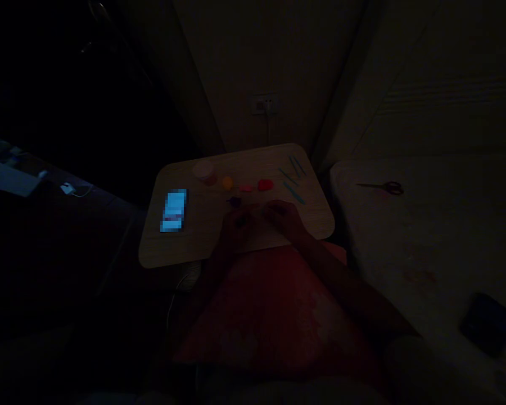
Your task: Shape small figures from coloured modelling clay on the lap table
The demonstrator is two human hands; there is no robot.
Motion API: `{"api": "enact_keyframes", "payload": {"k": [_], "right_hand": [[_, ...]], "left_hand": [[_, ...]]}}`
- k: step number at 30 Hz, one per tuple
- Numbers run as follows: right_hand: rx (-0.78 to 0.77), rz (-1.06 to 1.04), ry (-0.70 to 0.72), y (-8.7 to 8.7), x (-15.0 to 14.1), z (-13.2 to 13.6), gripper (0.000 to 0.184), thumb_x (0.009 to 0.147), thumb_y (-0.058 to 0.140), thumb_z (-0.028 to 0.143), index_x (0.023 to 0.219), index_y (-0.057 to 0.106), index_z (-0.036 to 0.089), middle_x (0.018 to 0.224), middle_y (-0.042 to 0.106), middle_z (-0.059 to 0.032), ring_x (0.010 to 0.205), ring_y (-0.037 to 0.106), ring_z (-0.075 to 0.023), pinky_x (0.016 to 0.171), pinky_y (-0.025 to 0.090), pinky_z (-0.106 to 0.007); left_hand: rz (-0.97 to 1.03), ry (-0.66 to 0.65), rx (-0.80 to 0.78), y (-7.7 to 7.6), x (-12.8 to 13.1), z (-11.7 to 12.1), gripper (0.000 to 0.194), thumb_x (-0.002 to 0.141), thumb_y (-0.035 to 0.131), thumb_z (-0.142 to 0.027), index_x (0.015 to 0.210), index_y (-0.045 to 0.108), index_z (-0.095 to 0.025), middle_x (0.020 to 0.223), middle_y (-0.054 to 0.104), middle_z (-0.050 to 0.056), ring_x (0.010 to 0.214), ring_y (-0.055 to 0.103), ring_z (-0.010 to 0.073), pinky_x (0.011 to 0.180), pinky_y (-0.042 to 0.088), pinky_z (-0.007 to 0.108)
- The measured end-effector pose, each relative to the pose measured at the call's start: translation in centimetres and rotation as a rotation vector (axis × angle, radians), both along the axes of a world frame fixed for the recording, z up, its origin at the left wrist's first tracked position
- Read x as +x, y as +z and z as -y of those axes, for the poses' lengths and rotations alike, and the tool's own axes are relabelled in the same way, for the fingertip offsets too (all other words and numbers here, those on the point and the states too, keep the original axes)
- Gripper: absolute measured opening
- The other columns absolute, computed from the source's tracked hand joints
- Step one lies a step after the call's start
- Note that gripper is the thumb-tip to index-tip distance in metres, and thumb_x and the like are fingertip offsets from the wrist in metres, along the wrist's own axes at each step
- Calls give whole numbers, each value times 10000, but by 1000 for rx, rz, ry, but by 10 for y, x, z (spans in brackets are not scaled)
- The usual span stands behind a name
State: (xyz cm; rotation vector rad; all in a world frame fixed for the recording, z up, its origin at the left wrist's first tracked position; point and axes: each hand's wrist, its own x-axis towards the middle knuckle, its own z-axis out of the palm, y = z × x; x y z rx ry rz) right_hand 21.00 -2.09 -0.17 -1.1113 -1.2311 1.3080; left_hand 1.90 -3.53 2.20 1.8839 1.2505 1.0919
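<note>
Both hands are over the front of a small light wooden table, in very dim light. My left hand has its fingers curled inward, and my right hand faces it with bent, closed fingers. Whatever lies between the fingertips is too dark to make out. Just beyond the left hand sits a small dark purple piece. Behind the hands are a red lump, a pink lump and an orange ball, which look like modelling clay. Several teal sticks lie at the right.
A pinkish tub stands at the table's back left, near a lit phone. Scissors and a dark case rest on a pale surface at right. A wall socket holds a plug with a cable behind the table.
</note>
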Motion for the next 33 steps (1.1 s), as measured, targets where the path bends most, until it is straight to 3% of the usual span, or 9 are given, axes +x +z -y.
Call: {"api": "enact_keyframes", "payload": {"k": [13,17,22,28,33], "right_hand": [[19,-12,-32,-2,4,-1,307,792,735,488,840,735,184,754,709,-31,663,597,-151,611,463,-269],[-8,-37,-49,-1,2,-2,333,773,755,516,809,715,187,694,671,-6,618,558,-135,569,433,-255],[-22,-58,-64,-1,1,-2,340,739,779,518,831,692,201,708,672,-2,608,563,-133,555,434,-249],[-14,-28,-66,-5,2,-3,319,750,760,505,828,699,201,723,684,-16,612,578,-139,558,439,-253],[-30,-35,-46,-5,2,-3,300,745,755,486,793,700,196,687,669,-13,604,571,-143,563,432,-260]], "left_hand": [[-30,-187,-5,-6,2,-2,427,877,667,-291,1286,757,-209,889,751,38,795,657,176,814,548,307],[-34,-172,-41,-2,2,-1,474,886,659,-293,1340,719,-174,836,716,16,728,601,140,757,526,267],[15,-64,-43,1,0,2,442,902,655,-284,1326,721,-178,816,694,8,687,564,119,685,498,232],[-22,-104,32,-1,0,0,322,906,649,-262,1185,791,-188,940,769,52,825,666,167,833,555,303],[-25,-118,33,-1,-1,-1,290,907,645,-260,1139,806,-196,1002,789,67,874,693,186,859,556,325]]}}
